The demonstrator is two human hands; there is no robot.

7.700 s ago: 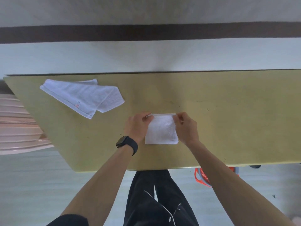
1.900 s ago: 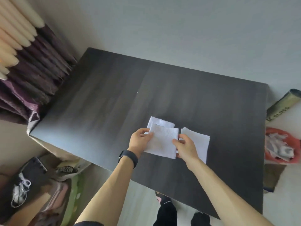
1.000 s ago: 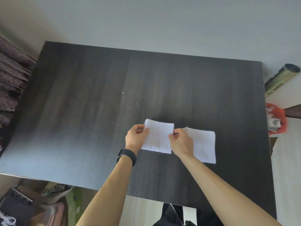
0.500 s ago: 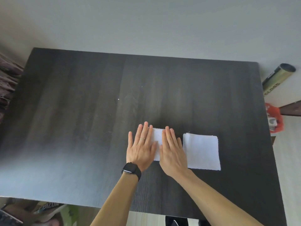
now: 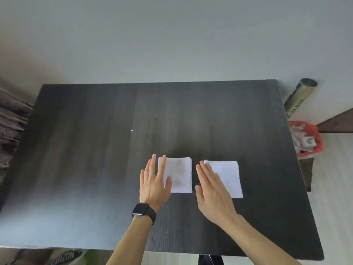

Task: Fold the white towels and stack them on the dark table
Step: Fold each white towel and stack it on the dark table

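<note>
Two square terry towels (image 5: 179, 175) (image 5: 227, 178), dark woodgrain table (image 5: 86, 150)

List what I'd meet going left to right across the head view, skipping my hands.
Purple cloth → left towel → right towel → red bag.

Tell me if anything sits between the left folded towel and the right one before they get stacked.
Only the right hand: its straight fingers lie over the gap and the left edge of the right towel. Otherwise only a strip of dark table separates the left towel from it.
</note>
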